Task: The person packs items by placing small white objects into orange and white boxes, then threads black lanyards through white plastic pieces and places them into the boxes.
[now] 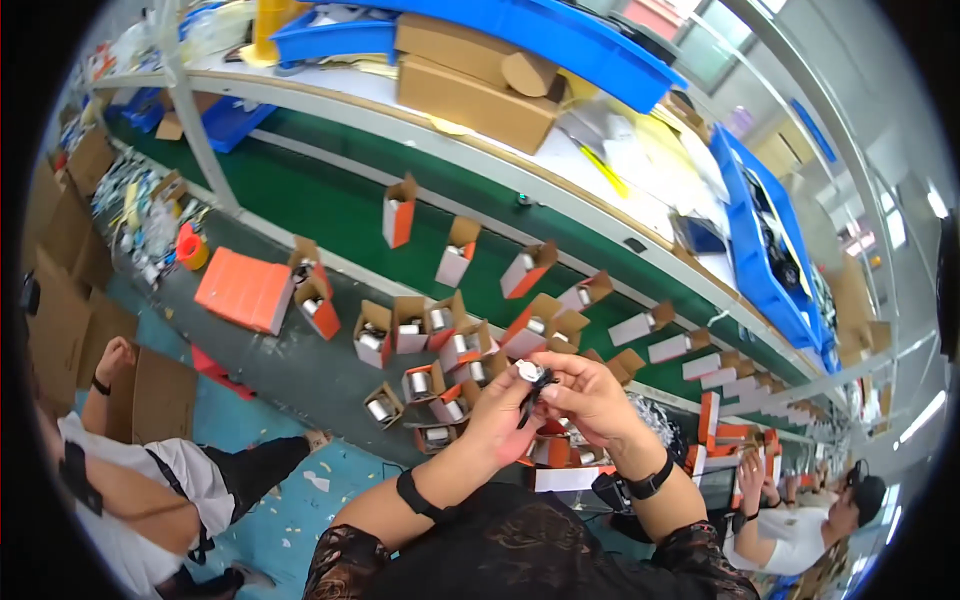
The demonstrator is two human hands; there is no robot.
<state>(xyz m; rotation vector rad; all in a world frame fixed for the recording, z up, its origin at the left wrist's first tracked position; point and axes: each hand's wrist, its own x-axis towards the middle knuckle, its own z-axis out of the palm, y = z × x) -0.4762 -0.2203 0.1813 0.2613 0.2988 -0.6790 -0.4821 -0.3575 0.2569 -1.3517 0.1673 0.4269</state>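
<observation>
My left hand point(494, 420) and my right hand point(590, 398) meet above the cluster of boxes, fingers closed round a black cable with a white end piece point(529, 371). A dark loop of it hangs down between my fingers; its exact kind is too small to make out. Just beyond and left of my hands stand several open orange-and-white cartons point(372, 342) with brown flaps. Inside many of them a silver-white cylinder point(417, 382) shows. Part of the cluster is hidden behind my hands.
A green conveyor belt point(330, 180) carries more open cartons past a grey bench. Above runs a shelf with blue trays point(335, 40) and a cardboard box point(475, 100). An orange stack point(245, 288) lies at left. Co-workers sit at left point(150, 490) and right point(790, 535).
</observation>
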